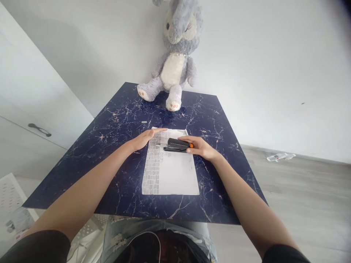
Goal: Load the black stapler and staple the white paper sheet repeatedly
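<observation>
My right hand (200, 148) is wrapped round the back end of a black stapler (177, 144) with an orange patch at its rear. The stapler lies sideways over a sheet of paper (178, 175), its front pointing left. A thin metal part sticks out from that front end. Dark handwritten-looking marks cover the sheet's left side, while much of its right side is white. At the sheet's upper left edge my left hand (145, 139) rests with its fingers stretched out, holding nothing. Beyond that hand lies a small grey block (144, 122), too small to make out.
A dark blue marbled table (126, 106) carries everything. At its far edge a grey plush toy (175, 69) sits against the wall. Left of the table stands a white cabinet with a dark handle (40, 129). A clear plastic package (281, 157) lies on the floor at right.
</observation>
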